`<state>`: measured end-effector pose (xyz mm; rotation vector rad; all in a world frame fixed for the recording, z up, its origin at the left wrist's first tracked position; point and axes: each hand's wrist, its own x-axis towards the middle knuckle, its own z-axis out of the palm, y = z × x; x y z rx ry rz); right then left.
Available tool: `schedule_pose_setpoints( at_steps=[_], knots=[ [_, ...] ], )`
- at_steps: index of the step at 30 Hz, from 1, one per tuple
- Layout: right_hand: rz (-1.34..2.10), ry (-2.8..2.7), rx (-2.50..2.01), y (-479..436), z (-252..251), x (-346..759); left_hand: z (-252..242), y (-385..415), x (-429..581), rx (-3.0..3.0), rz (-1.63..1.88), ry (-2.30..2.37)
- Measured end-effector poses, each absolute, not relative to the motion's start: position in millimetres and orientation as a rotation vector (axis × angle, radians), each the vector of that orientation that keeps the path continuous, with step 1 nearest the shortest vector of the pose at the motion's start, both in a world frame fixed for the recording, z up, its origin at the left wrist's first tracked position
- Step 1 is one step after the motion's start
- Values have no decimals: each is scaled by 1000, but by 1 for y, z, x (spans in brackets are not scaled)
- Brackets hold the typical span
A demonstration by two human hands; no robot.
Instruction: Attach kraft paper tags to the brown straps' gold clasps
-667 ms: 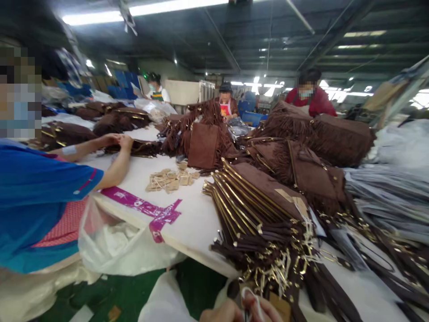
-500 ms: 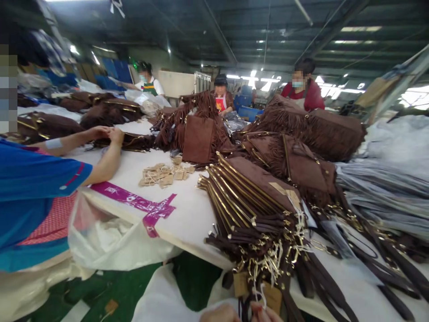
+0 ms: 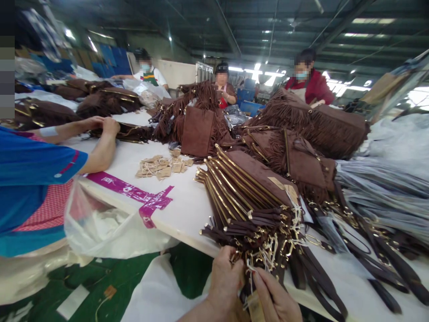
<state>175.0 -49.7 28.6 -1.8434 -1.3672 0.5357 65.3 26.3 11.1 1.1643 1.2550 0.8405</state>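
At the table's front edge, a stack of flat brown zip pouches (image 3: 258,179) lies fanned out, gold zips to the left, straps and gold clasps hanging over the edge. My left hand (image 3: 226,277) is closed at the hanging strap ends, by a gold clasp; what sits in its fingers is partly hidden. Beside it, my right hand (image 3: 276,295) pinches the white string (image 3: 250,267) of a cardboard tag (image 3: 255,307), which hangs below between the hands. More white tag strings (image 3: 270,250) dangle among the clasps.
Loose tags (image 3: 164,167) lie on the white table (image 3: 187,214), near purple tape (image 3: 134,190). Fringed brown bags (image 3: 311,120) are heaped behind, and plastic-wrapped layers (image 3: 385,192) sit at right. A co-worker in blue (image 3: 36,161) works at left; several people stand across the table.
Both my hands have risen from the bottom edge to the hanging straps and clasps, the right with the tag string. The view has shifted slightly.
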Motion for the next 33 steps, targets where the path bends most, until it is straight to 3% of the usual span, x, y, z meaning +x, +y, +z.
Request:
schedule_pose_setpoints(
  at_steps=[4, 16, 33],
  knots=[
    [572, -1573, -1889, -37, 35, 184, 10, 29, 67, 1152, 821, 1323],
    [828, -1481, -1875, -12, 52, 181, -3, 6, 65, 1446, 835, 1278],
    [597, -1758, -2030, -5, 47, 189, 12, 8, 66, 1602, 706, 1263]
  ],
)
